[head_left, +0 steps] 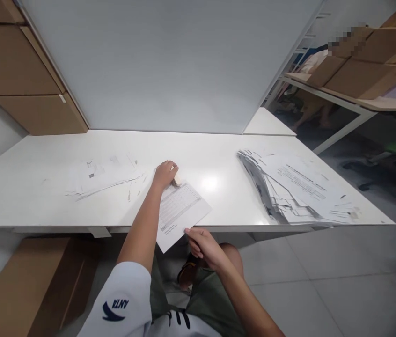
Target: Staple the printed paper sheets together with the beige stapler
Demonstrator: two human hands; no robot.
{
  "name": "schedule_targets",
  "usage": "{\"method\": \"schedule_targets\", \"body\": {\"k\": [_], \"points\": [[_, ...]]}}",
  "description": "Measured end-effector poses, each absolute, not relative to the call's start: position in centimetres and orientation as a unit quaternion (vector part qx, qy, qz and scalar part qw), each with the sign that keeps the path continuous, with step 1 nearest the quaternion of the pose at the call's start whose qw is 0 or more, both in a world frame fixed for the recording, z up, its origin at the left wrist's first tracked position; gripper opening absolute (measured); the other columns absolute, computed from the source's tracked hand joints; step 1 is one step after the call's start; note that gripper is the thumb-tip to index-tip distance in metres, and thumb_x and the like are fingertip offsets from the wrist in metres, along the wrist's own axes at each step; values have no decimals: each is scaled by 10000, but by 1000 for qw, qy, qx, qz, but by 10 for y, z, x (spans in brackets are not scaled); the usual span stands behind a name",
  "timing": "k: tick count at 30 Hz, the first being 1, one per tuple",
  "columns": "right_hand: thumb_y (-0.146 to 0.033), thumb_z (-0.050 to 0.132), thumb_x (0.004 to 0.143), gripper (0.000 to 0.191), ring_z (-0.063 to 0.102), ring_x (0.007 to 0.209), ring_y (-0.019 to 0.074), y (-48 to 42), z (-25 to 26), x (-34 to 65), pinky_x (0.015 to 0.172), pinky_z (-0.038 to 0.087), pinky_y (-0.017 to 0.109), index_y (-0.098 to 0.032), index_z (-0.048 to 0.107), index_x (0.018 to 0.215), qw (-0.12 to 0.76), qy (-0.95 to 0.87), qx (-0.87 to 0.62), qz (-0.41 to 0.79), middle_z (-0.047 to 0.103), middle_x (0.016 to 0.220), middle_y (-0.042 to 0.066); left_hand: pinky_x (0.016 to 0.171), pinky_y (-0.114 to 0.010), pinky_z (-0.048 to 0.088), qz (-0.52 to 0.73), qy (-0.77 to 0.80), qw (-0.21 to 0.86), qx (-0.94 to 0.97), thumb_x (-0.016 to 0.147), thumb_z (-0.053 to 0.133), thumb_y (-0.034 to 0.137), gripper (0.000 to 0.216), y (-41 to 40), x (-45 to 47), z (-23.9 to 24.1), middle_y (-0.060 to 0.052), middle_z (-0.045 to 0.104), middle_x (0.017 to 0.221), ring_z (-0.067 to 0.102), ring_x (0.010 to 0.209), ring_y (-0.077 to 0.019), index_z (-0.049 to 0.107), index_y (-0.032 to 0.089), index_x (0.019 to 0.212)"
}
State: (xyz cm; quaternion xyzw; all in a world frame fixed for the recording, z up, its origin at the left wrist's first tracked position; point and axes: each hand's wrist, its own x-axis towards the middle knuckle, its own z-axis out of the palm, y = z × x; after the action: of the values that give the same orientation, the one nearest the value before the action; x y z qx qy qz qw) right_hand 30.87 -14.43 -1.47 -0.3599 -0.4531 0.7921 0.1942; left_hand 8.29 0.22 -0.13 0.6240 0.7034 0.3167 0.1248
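Note:
A printed sheet of paper (180, 210) lies across the front edge of the white table (219, 154), partly hanging over it. My left hand (165, 174) is closed around a small pale block (176, 179), perhaps an eraser or stamp, pressed on the sheet's far corner. My right hand (201, 245) pinches the sheet's near edge below the table line.
A thin pile of papers (103, 178) lies on the left of the table. A larger fanned stack of printed sheets (296, 187) sits on the right. A white partition (170, 65) backs the table. Cardboard boxes (25, 285) stand under it, and shelves with cartons (366, 61) stand at right.

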Motion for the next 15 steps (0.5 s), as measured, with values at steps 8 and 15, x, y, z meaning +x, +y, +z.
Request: {"method": "schedule_targets", "body": {"k": [8,15], "points": [[-674,536,847,589,498,419,79,-113,-5,334,427,377,200,-129,694,1003,-32,-648,-231,725,659,635,17,1019,-369,384,316,702,138,623,900,426,267,182,1,85,1,-28,650,1073,562,1073,-212,605,240,881],[-536,526,900,459,618,1090,261,-72,34,331,963,471,406,-220,670,1200,140,-806,-282,501,683,1160,102,1045,-365,369,312,709,138,617,910,432,269,190,0,87,4,-36,654,1110,551,1109,-220,619,238,904]]}}
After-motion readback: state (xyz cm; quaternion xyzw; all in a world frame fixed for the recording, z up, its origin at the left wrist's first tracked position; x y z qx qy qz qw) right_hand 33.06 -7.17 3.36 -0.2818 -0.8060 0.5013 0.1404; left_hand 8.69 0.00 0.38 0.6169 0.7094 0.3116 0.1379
